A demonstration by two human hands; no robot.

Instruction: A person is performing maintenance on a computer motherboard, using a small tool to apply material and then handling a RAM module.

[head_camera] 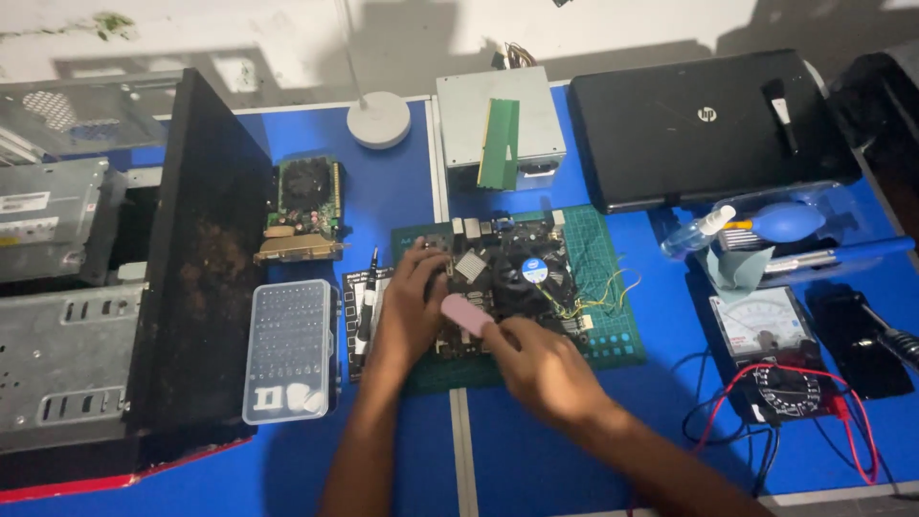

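A white rectangular label (23,202) is seen on the grey metal drive (53,220) at the far left. A small round blue and white sticker (535,271) is fixed on the fan (532,273) at the middle. The pale dial face (761,318) of a meter (775,359) is set at right.
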